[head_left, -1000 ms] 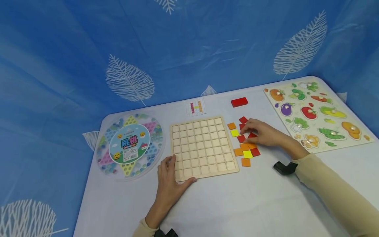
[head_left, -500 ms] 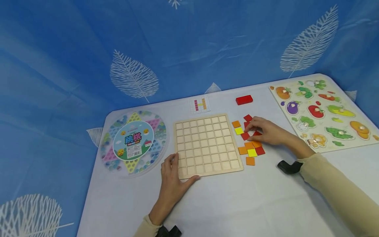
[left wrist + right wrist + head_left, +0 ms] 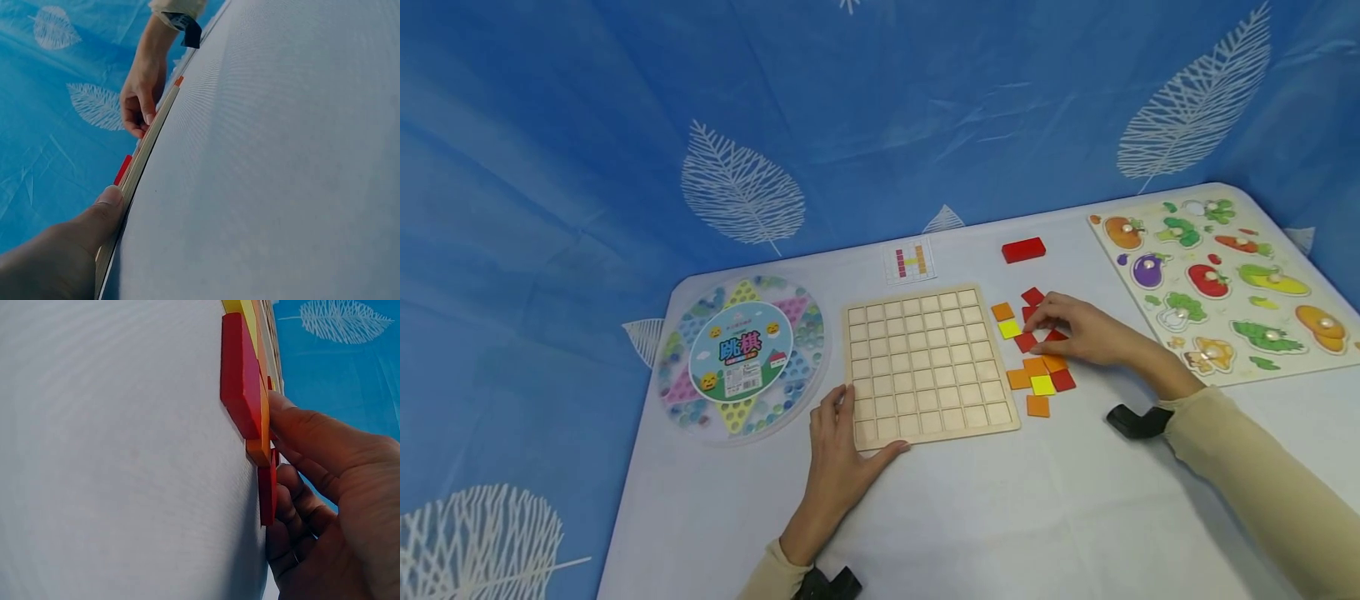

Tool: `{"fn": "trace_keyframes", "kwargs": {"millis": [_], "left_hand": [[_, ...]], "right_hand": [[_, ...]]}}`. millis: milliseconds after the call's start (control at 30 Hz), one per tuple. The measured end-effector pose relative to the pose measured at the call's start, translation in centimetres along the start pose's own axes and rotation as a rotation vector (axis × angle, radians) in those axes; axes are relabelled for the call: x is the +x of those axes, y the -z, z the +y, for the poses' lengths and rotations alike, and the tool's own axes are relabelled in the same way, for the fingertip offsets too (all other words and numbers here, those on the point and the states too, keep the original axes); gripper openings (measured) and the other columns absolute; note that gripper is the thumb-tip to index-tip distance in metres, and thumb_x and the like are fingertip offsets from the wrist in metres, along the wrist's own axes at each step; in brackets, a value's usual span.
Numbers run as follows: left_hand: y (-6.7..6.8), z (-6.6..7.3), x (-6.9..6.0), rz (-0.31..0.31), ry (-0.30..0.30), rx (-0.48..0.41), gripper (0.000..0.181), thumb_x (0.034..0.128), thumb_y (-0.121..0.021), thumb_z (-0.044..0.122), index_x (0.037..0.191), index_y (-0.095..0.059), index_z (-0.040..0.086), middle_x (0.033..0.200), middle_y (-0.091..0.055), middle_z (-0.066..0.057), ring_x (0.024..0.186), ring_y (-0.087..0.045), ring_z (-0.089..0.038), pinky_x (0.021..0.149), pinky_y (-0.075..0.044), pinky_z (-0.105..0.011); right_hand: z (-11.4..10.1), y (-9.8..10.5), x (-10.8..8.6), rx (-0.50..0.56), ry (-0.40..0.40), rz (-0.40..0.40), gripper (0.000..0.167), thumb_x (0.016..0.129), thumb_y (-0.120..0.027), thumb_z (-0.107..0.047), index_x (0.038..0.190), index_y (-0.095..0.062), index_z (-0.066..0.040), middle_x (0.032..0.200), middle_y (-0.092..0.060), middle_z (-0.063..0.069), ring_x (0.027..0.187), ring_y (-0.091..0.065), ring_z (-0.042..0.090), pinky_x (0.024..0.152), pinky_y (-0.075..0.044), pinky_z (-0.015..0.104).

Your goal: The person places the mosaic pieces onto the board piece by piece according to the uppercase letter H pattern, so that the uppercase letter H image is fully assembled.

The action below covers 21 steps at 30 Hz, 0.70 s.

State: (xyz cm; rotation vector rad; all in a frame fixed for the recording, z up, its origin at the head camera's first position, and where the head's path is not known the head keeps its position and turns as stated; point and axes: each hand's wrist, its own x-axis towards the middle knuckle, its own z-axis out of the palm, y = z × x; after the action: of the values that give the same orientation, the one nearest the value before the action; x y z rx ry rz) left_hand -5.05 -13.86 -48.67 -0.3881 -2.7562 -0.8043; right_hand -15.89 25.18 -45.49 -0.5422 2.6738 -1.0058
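Note:
A wooden grid board (image 3: 932, 362) lies flat, its squares bare. My left hand (image 3: 838, 467) rests at its near-left corner, fingers along the left edge and thumb along the front edge; the left wrist view shows the thumb (image 3: 109, 200) against its side. My right hand (image 3: 1086, 333) is over the loose tiles right of the board, fingers bent, thumb apart from the index finger. Red tiles (image 3: 1033, 297) lie around and partly under its fingertips. Orange tiles (image 3: 1037, 406) and yellow tiles (image 3: 1042, 385) lie nearer. In the right wrist view, the thumb (image 3: 306, 428) is beside an orange tile (image 3: 257, 450).
A round Chinese checkers set (image 3: 741, 358) stands left of the board. Behind the board lie a pattern card (image 3: 909, 261) and a red block (image 3: 1023, 250). A vegetable puzzle board (image 3: 1225, 283) is at the right, near my right forearm. A blue curtain hangs behind the white table.
The head view shifts slightly, so everything slides right and a little upward in frame. Both hands keep about the same place relative to the board and tiles.

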Motion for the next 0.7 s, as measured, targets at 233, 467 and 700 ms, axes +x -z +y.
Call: {"fn": "trace_keyframes", "kwargs": {"millis": [233, 467, 700], "left_hand": [[0.04, 0.03, 0.01, 0.010, -0.012, 0.003, 0.111, 0.0633, -0.087, 0.055, 0.145, -0.040, -0.004, 0.138, -0.044, -0.023, 0.111, -0.043, -0.033, 0.086, -0.044, -0.043], [-0.07, 0.01, 0.15, 0.002, -0.005, -0.002, 0.109, 0.0643, -0.086, 0.055, 0.145, -0.041, -0.004, 0.138, -0.044, -0.022, 0.112, -0.043, -0.032, 0.086, -0.044, -0.043], [0.06, 0.04, 0.04, -0.004, 0.008, 0.008, 0.108, 0.0646, -0.086, 0.054, 0.144, -0.042, -0.003, 0.138, -0.044, -0.022, 0.111, -0.043, -0.032, 0.087, -0.044, -0.043]], "right_hand": [[0.13, -0.05, 0.03, -0.016, 0.018, 0.011, 0.024, 0.083, -0.079, -0.022, 0.103, -0.068, -0.017, 0.102, -0.056, 0.000, 0.094, -0.048, 0.015, 0.085, -0.043, 0.018], [0.19, 0.06, -0.04, -0.015, -0.003, 0.012, 0.025, 0.082, -0.079, -0.023, 0.103, -0.067, -0.017, 0.102, -0.056, 0.000, 0.096, -0.048, 0.016, 0.085, -0.043, 0.016], [0.15, -0.03, 0.02, 0.012, -0.005, 0.003, 0.025, 0.083, -0.079, -0.024, 0.103, -0.068, -0.016, 0.102, -0.056, 0.000, 0.096, -0.048, 0.016, 0.086, -0.041, 0.013]]}}
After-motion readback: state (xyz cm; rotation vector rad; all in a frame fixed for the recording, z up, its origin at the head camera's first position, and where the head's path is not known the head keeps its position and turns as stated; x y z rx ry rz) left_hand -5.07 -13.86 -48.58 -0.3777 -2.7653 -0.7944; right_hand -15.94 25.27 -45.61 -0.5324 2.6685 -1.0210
